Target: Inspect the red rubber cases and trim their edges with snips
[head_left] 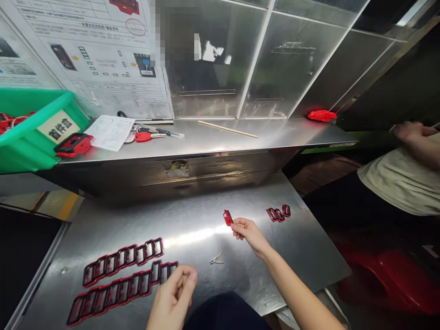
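Note:
Between thumb and fingers, my right hand (244, 233) pinches a small red part (227, 217) with a black edge, held above the metal table. My left hand (178, 286) is raised at the front, fingers curled in toward the thumb; whether anything small is between them cannot be made out. It partly covers the end of the nearer row of red and black frames (112, 293). Behind that row lies a second row of similar frames (122, 259). Small pliers (216, 260) rest on the table between my hands. Several red and black pieces (275, 214) lie at the right.
A raised metal shelf (213, 137) holds a green bin (30, 137), a red and black part (74, 144), a paper slip (112, 132), keys (146, 136), a thin stick (227, 129) and a red bundle (322, 115). Another person's arm (419, 142) shows at right, above a red stool (388, 279).

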Demonstrator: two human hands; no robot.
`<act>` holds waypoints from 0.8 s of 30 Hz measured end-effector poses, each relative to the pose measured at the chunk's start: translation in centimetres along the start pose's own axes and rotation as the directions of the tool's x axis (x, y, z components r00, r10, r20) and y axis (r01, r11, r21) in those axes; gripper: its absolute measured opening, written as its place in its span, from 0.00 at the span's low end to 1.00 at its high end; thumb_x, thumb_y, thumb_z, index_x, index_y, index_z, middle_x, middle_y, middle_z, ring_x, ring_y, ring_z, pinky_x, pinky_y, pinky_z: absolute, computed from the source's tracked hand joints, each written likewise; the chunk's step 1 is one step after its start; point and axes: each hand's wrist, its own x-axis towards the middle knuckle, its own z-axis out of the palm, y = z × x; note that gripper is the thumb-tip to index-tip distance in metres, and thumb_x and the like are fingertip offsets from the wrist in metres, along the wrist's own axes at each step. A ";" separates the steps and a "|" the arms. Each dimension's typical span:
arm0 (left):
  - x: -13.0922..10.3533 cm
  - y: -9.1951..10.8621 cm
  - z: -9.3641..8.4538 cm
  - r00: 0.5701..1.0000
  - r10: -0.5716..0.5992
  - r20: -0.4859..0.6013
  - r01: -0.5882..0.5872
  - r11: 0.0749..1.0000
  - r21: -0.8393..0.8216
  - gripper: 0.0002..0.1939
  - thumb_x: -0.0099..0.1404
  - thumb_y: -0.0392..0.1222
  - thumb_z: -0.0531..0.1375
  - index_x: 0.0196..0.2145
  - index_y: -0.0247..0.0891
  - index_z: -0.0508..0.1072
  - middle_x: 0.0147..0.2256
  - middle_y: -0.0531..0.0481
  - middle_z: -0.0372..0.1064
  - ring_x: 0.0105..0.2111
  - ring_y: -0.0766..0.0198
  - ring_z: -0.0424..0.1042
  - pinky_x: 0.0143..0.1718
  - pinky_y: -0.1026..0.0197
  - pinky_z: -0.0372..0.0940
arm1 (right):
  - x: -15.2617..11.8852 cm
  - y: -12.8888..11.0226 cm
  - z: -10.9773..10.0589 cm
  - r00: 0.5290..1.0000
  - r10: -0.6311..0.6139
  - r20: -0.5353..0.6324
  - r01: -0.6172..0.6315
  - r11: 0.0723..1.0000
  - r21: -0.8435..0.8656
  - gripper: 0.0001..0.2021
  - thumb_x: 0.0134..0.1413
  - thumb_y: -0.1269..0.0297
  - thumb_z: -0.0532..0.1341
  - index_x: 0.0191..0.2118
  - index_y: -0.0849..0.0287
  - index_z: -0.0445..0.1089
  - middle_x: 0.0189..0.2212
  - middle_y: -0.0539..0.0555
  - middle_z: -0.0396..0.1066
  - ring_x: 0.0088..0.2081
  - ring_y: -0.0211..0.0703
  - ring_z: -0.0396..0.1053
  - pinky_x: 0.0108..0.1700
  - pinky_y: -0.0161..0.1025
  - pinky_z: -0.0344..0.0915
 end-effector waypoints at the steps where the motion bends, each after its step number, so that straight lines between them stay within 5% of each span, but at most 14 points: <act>1: 0.1 0.5 0.0 1.000 -0.011 -0.019 0.010 1.000 -0.020 0.26 0.57 0.68 0.56 0.32 0.39 0.72 0.16 0.61 0.52 0.20 0.66 0.54 0.25 0.64 0.49 | -1.2 -0.7 1.3 0.998 0.000 0.065 -0.002 0.999 0.032 0.19 0.51 0.49 0.66 0.30 0.63 0.67 0.19 0.45 0.66 0.21 0.32 0.63 0.25 0.31 0.61; 6: -0.4 2.9 -0.4 1.000 0.014 -0.028 -0.015 0.999 -0.043 0.29 0.62 0.65 0.52 0.43 0.37 0.71 0.16 0.60 0.54 0.19 0.65 0.53 0.25 0.62 0.49 | -7.2 -4.2 5.5 0.936 0.026 0.352 -0.079 0.987 0.138 0.26 0.37 0.41 0.69 0.26 0.61 0.65 0.13 0.45 0.65 0.14 0.31 0.60 0.18 0.29 0.55; 11: -1.5 3.4 -0.9 0.998 0.051 0.033 -0.050 0.998 -0.028 0.29 0.60 0.69 0.51 0.22 0.40 0.68 0.15 0.59 0.47 0.18 0.66 0.48 0.22 0.62 0.46 | -9.7 -5.1 7.3 0.856 0.039 0.516 -0.181 0.957 0.227 0.24 0.37 0.45 0.71 0.24 0.62 0.65 0.12 0.45 0.65 0.12 0.29 0.59 0.15 0.25 0.53; 16: -2.2 4.3 -1.0 0.992 -0.069 0.109 0.077 0.994 -0.076 0.31 0.55 0.73 0.52 0.17 0.42 0.59 0.16 0.60 0.43 0.17 0.69 0.44 0.18 0.62 0.41 | -10.4 -5.1 7.8 0.825 0.011 0.566 -0.196 0.944 0.266 0.23 0.38 0.47 0.72 0.24 0.63 0.66 0.13 0.47 0.66 0.13 0.28 0.61 0.15 0.24 0.55; 20: -2.4 5.2 -1.0 0.980 -0.174 0.092 0.188 0.964 -0.189 0.33 0.48 0.77 0.55 0.16 0.41 0.58 0.16 0.60 0.44 0.18 0.70 0.45 0.19 0.63 0.43 | -10.9 -5.2 7.5 0.809 -0.098 0.580 -0.060 0.967 0.247 0.22 0.43 0.46 0.69 0.27 0.64 0.70 0.16 0.48 0.66 0.16 0.29 0.61 0.19 0.26 0.57; 24: -2.7 5.3 -0.9 0.951 -0.309 0.016 0.298 0.901 -0.317 0.34 0.40 0.77 0.60 0.18 0.39 0.63 0.14 0.61 0.50 0.17 0.72 0.48 0.21 0.65 0.43 | -11.1 -5.4 7.2 0.781 -0.311 0.541 0.252 0.950 0.183 0.17 0.45 0.51 0.69 0.30 0.63 0.76 0.17 0.47 0.65 0.19 0.30 0.58 0.23 0.29 0.58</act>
